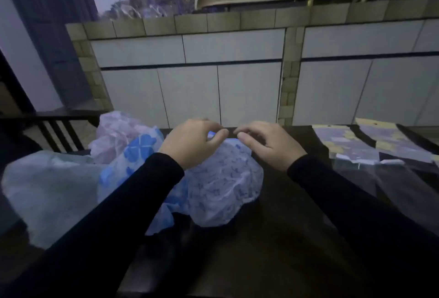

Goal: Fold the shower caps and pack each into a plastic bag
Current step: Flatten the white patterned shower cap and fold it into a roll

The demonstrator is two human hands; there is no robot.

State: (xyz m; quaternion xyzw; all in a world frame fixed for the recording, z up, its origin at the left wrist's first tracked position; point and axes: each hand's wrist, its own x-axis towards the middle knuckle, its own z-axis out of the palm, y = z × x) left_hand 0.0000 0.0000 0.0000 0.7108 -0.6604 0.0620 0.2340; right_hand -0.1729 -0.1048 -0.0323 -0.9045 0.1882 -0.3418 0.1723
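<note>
A pale shower cap (223,186) with a small blue pattern is held above the dark table (273,238), its top edge pinched by the left hand (192,143). The right hand (266,142) is curled at the same edge; whether it grips cannot be told. More caps (133,152) are heaped at the left, and plastic bags (370,152) lie at the right.

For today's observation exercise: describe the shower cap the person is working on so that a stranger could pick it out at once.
Start at the dark table and find the heap of caps on its left half. The shower cap lies at the heap's right edge, both hands at its far rim. Unlike the clover-print cap beside it, its print is fine and pale blue.
</note>
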